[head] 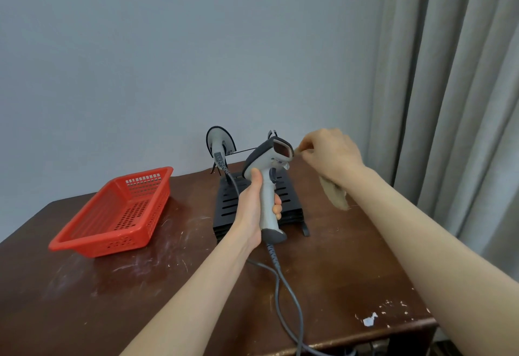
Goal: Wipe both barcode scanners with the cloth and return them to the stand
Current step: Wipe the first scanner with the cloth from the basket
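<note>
Our left hand [252, 209] and right hand [332, 153] are bare; our left forearm [196, 294] and right forearm [435, 240] are bare and slender as far as we see.

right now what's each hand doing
Left hand: grips the scanner by its handle.
Right hand: pinches the cloth, close to the scanner.

Left of stand [224, 209]: bare table [191, 232] strip, then the red basket [112, 215], well apart.
Above stand: scanner [269, 181] gripped in left hand [252, 209] blocks the middle.
Back left of stand: second scanner [220, 142] upright.
Right of stand: open tabletop under right hand [331, 153], which pinches the cloth [334, 193].
Front of stand: grey cables [273, 256] cross to the near edge.
</note>
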Tool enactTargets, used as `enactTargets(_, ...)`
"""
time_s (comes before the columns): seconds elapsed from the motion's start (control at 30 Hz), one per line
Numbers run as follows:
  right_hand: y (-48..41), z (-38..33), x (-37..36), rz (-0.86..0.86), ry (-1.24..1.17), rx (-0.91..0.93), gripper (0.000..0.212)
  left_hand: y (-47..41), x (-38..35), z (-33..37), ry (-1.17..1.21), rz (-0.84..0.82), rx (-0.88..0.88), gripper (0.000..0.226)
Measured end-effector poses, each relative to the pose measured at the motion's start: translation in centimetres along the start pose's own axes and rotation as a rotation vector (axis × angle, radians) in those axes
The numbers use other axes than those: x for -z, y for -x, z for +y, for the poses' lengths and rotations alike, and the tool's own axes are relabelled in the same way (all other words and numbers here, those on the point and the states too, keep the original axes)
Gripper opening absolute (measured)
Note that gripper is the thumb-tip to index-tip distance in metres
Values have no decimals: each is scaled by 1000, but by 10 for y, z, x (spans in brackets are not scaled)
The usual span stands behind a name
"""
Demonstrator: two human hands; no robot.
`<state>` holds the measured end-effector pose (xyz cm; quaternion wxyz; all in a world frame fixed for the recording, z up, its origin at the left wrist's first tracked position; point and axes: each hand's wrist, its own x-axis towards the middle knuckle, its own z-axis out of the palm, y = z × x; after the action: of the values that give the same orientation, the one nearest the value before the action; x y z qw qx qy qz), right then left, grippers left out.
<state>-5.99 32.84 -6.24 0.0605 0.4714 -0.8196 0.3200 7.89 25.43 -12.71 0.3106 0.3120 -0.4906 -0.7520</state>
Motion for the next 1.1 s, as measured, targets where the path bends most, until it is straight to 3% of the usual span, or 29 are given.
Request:
enactTargets(0.23,3,2,2,72,-186,56,24,0,-1,1,-38,-2,-26,54)
enactTargets(0.47,2,-2,-4,84,63,172,27,2,-4,1,-72,-3,-21,55)
enactTargets(0.7,3,-3,0,-26,184,195,30,2,0,1,-132,10,-80,50)
enactTargets(0.9,-2,10,7,-160,41,122,23,1,4,1,-138,20,-83,51)
enactTargets(1.0,-1,18,7,-58,46,45,23,1,6,2,-99,31,-70,54)
enactTargets(1.1,1,12,6,-1,-80,125,20,1,4,1,-104,26,-61,54)
